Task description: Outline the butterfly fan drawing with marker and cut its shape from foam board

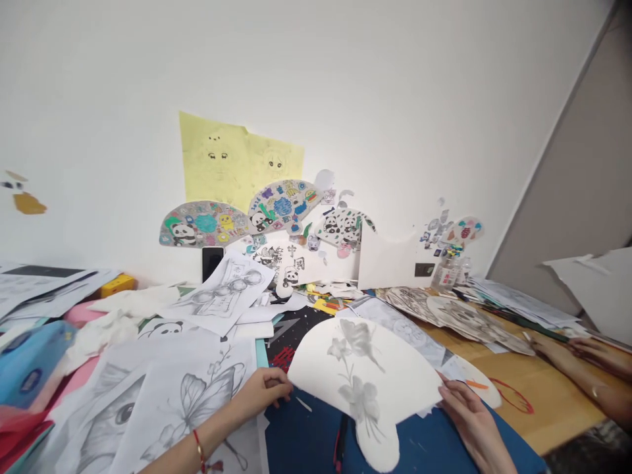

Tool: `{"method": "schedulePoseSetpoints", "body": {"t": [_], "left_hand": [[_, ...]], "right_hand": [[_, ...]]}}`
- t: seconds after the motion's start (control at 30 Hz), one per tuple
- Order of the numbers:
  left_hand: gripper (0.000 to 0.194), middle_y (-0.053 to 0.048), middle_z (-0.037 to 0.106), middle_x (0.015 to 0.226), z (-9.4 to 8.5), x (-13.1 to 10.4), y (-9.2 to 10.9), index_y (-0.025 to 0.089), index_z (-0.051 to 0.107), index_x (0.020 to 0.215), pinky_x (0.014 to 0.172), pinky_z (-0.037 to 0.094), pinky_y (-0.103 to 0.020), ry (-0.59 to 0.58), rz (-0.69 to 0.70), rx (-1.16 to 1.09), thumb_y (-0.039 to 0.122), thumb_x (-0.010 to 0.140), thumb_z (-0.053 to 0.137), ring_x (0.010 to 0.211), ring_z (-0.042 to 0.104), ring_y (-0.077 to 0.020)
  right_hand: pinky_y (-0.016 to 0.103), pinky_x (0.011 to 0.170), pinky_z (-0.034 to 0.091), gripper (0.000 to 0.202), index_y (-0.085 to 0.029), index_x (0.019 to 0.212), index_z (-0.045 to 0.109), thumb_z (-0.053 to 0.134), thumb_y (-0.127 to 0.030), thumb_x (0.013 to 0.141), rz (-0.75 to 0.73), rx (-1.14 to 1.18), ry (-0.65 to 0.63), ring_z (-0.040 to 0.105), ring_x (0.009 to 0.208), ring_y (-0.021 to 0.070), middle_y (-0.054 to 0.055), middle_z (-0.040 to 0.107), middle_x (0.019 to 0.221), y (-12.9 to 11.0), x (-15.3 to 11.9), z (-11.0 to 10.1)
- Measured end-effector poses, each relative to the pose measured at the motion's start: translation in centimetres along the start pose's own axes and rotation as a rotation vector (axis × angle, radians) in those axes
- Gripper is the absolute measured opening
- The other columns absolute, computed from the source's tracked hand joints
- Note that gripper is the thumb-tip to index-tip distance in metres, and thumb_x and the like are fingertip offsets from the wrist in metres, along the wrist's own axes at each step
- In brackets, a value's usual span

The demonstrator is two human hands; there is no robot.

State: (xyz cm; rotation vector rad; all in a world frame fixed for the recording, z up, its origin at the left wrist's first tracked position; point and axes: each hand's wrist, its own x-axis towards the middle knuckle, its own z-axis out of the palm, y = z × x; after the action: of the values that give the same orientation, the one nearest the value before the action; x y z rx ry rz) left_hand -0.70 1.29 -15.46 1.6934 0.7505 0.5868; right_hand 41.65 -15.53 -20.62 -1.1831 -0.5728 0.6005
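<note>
A white fan-shaped card [409, 368] with a grey drawing of flowers and a butterfly faces me in the middle of the head view, its short handle pointing down. My left hand [266, 390] has its fingers curled at the card's left corner. At the opposite corner, my right hand [467, 411] pinches the edge between thumb and fingers. Below the card is a dark blue mat [306, 434], with a dark pen [340, 438] partly hidden by the card. A pencil drawing of a butterfly [205, 395] lies under my left forearm.
Loose drawings, tissues and a blue pack [34, 362] crowd the left side. Painted fans [205, 224] lean on the wall beneath a yellow sheet [217, 161]. On the right, another person's hands [553, 355] rest near stacked fan-shaped drawings [469, 319].
</note>
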Motion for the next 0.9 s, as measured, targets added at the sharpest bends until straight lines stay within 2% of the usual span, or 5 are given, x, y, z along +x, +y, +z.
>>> {"method": "schedulePoseSetpoints", "body": {"t": [0.2, 0.33, 0.5, 0.73, 0.9], "left_hand": [[0.025, -0.004, 0.071, 0.083, 0.0, -0.5, 0.1, 0.016, 0.072, 0.087, 0.067, 0.046, -0.024, -0.075, 0.066, -0.039, 0.034, 0.071, 0.066, 0.075, 0.061, -0.0162], [0.023, -0.003, 0.071, 0.080, -0.2, -1.3, 0.8, 0.016, 0.073, 0.085, 0.069, 0.045, -0.025, -0.150, 0.074, -0.064, 0.032, 0.070, 0.069, 0.074, 0.062, -0.0176], [0.025, -0.002, 0.072, 0.083, -0.5, -2.1, 1.8, 0.018, 0.074, 0.086, 0.072, 0.046, -0.026, -0.286, 0.065, -0.052, 0.031, 0.065, 0.075, 0.079, 0.062, -0.0201], [0.027, -0.005, 0.070, 0.068, -0.4, -1.3, 0.9, 0.014, 0.074, 0.073, 0.063, 0.044, -0.024, -0.148, 0.041, -0.046, 0.040, 0.073, 0.067, 0.063, 0.060, -0.0153], [0.036, -0.006, 0.066, 0.060, -0.6, -1.1, 0.6, 0.010, 0.072, 0.071, 0.056, 0.041, -0.023, -0.115, 0.048, -0.072, 0.046, 0.074, 0.064, 0.056, 0.057, -0.0137]], "right_hand": [[0.036, 0.079, 0.057, 0.034, -0.023, 0.071, 0.063, 0.083, -0.036, 0.048, 0.015, -0.131, 0.008, 0.058, 0.109, 0.0338, 0.004, 0.066, 0.113, -0.1, -0.4, 0.4], [0.047, 0.101, 0.042, 0.034, -0.022, 0.075, 0.066, 0.082, -0.039, 0.050, 0.064, -0.247, -0.106, 0.052, 0.115, 0.0358, 0.006, 0.064, 0.117, -0.5, -0.9, 1.1], [0.052, 0.109, 0.029, 0.031, -0.023, 0.073, 0.066, 0.081, -0.041, 0.053, 0.023, -0.219, -0.061, 0.047, 0.121, 0.0362, 0.005, 0.063, 0.117, -0.4, -1.1, 1.1], [0.053, 0.101, 0.037, 0.035, -0.021, 0.074, 0.066, 0.082, -0.039, 0.050, 0.056, -0.251, -0.101, 0.056, 0.109, 0.0352, 0.007, 0.060, 0.122, -0.7, -1.7, 1.4], [0.043, 0.093, 0.045, 0.034, -0.021, 0.071, 0.066, 0.082, -0.039, 0.047, 0.084, -0.266, -0.085, 0.056, 0.108, 0.0321, 0.008, 0.061, 0.120, -1.2, -2.0, 1.7]]}}
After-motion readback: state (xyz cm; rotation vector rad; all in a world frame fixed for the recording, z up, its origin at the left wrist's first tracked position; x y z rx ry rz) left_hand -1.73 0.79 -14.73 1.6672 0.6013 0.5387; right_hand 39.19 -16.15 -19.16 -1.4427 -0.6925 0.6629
